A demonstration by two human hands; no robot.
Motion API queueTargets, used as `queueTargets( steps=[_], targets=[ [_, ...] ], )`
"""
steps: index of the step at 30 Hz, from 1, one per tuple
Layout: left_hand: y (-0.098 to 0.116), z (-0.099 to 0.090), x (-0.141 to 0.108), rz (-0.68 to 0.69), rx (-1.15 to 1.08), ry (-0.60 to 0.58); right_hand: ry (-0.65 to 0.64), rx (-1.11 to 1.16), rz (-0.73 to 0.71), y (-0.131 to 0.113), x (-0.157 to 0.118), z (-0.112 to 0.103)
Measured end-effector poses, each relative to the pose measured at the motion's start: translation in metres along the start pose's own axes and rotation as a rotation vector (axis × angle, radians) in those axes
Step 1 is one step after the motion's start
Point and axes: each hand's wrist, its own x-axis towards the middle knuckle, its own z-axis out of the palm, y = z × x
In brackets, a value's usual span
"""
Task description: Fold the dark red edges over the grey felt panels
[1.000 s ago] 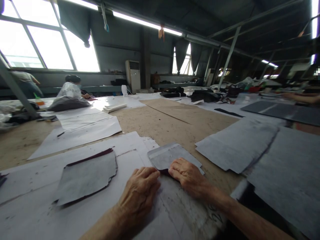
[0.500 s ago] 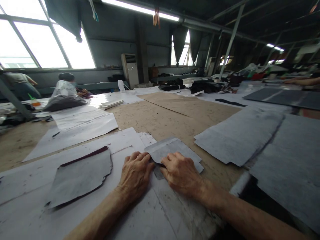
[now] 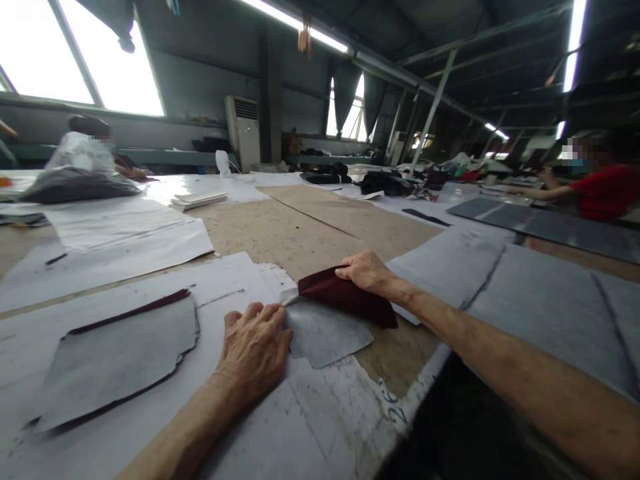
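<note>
My right hand (image 3: 367, 272) pinches the edge of a cloth piece (image 3: 350, 297) and holds it raised, with its dark maroon face showing. Under it lies a grey piece (image 3: 327, 333), flat on the table; whether the two are joined at the left is unclear. At that piece's left end rests my left hand (image 3: 257, 343), palm down, fingers slightly bent and apart, thumb close to the grey edge. Farther left, a stack of grey pieces (image 3: 125, 357) with a maroon strip along its top edge lies on white paper (image 3: 220, 413).
Large grey sheets (image 3: 540, 293) lie to the right, past the table edge (image 3: 425, 380). Brown board (image 3: 295, 230) covers the middle of the table. Dark panels (image 3: 540, 223) and a co-worker in a red top (image 3: 607, 190) are at the far right. Another person sits behind a plastic bag (image 3: 80, 163).
My right hand has moved up and away, lifting the piece so its maroon underside shows above the grey one. My left hand stays at the left end. The view has turned right.
</note>
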Motion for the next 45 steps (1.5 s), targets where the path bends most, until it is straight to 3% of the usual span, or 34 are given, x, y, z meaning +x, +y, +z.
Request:
queueTargets(
  steps=[17,21,23,25,29,32,35,40,42,45],
  targets=[
    [-0.002,0.004,-0.004,0.023,-0.160,0.170,-0.015,-0.502,-0.054,-0.036,0.034,-0.032],
    [-0.001,0.003,-0.006,0.029,-0.219,0.230,0.097,-0.581,-0.101,-0.051,0.023,-0.034],
    [-0.002,0.001,-0.009,0.029,-0.263,0.277,0.251,-0.637,-0.194,-0.058,0.006,-0.028],
    [-0.004,0.000,-0.010,0.028,-0.326,0.333,0.414,-0.705,-0.380,-0.064,-0.016,-0.015],
    [-0.014,0.001,-0.010,-0.056,-0.520,0.458,0.648,-0.786,-0.859,-0.070,-0.060,0.027],
    [-0.013,-0.003,-0.008,-0.117,-0.637,0.515,0.798,-0.762,-1.029,-0.072,-0.081,0.061],
    [0.000,-0.017,-0.004,-0.071,-0.696,0.443,0.891,-0.669,-1.093,-0.072,-0.090,0.085],
    [0.027,-0.047,0.005,-0.145,-0.692,0.174,0.960,-0.546,-1.081,-0.072,-0.091,0.101],
    [0.031,-0.053,0.007,-0.142,-0.660,0.083,0.902,-0.554,-1.070,-0.073,-0.091,0.103],
    [0.028,-0.054,0.010,-0.124,-0.603,0.041,0.716,-0.603,-1.076,-0.075,-0.091,0.106]
  ],
)
